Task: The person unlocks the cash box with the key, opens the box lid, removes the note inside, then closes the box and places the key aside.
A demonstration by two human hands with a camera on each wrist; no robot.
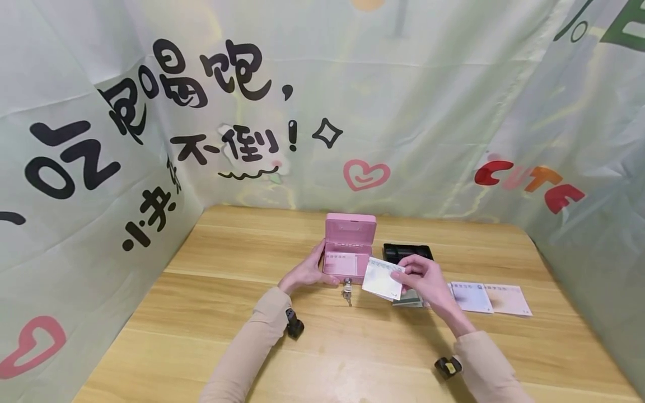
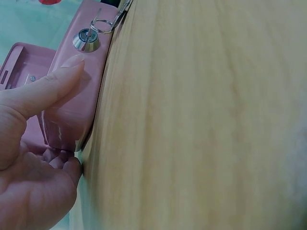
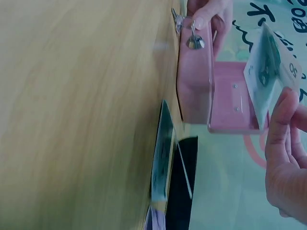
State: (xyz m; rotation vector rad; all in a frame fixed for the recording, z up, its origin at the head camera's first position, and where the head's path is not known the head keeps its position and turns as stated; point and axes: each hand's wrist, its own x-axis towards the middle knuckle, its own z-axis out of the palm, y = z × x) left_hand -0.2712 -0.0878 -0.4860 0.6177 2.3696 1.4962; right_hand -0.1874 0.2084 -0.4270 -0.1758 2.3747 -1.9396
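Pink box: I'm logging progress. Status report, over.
Left hand holding pink box, lid open, paper note inside. Right hand pinching folded note, not yet inside. Keys hanging at lock; nothing visibly in the way.

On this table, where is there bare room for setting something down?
The table is bare left of the left hand and pink box, out to the curtain, and between the two sleeves, nearer than the keys. Right of the box is crowded: black case, paper notes, right hand.

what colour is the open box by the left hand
The box is pink, seen best in the head view.
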